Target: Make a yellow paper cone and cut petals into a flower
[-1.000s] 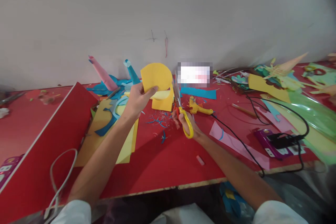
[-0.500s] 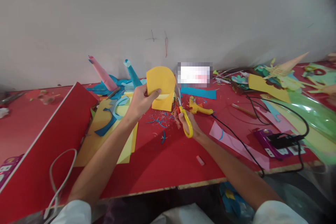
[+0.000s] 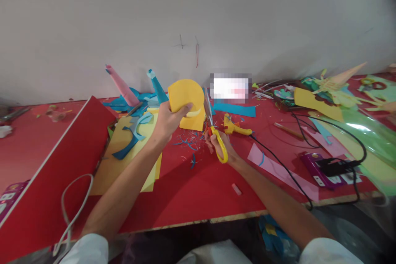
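Note:
Between the thumb and fingers of my left hand (image 3: 168, 117) is a yellow craft sheet (image 3: 185, 90) with a rounded upper edge. A lower yellow flap hangs beneath my thumb, with a pale curved strip showing between the two. My right hand (image 3: 218, 142) is closed round the yellow handles of a pair of scissors (image 3: 220, 146). The blades point up and away, just right of the sheet; I cannot tell whether they touch it. Thin blue and white trimmings (image 3: 187, 143) lie on the red table (image 3: 185, 198) below.
A yellow glue gun (image 3: 236, 127) with a black cord lies right of the scissors. Blue (image 3: 235, 109) and pink strips (image 3: 281, 171) are nearby. Pink (image 3: 122, 86) and blue cones (image 3: 157, 86) stand at back left. A red panel (image 3: 58, 165) leans at left; a purple box (image 3: 321, 169) sits right.
My left hand has shifted slightly left with the yellow sheet, opening a gap beside the scissor blades. My right hand and the scissors stay almost in place.

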`<action>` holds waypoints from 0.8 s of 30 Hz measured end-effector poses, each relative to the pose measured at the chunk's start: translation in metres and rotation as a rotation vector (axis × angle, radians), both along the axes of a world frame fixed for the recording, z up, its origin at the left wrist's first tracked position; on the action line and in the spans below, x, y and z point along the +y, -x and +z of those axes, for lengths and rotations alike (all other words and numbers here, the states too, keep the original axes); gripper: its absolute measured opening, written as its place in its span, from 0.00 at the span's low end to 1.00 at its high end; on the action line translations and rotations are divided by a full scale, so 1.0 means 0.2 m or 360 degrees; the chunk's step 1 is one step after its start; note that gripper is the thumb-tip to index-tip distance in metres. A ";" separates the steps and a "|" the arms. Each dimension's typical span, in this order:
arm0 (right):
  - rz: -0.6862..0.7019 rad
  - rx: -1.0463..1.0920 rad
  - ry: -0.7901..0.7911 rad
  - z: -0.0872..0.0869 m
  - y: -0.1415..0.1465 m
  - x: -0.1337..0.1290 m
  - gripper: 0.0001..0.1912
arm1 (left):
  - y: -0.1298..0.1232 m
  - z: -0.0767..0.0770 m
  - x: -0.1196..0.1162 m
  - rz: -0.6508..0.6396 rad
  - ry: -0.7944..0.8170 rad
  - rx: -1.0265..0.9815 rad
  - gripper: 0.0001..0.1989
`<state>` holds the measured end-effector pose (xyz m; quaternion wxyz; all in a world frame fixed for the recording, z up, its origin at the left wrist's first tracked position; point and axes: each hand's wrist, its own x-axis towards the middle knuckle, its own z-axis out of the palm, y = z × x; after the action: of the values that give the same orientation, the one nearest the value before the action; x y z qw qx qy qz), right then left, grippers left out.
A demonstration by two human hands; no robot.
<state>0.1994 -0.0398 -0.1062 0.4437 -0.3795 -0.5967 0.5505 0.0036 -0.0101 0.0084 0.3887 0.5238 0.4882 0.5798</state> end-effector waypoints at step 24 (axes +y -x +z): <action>0.0057 0.0113 0.0039 -0.03 0.04 0.01 0.42 | -0.01 -0.02 0.00 0.0069 -0.0022 0.0008 0.17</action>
<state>0.1920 -0.0383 -0.1114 0.4500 -0.3542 -0.5804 0.5789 0.0053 -0.0098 0.0051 0.3711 0.5173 0.4964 0.5901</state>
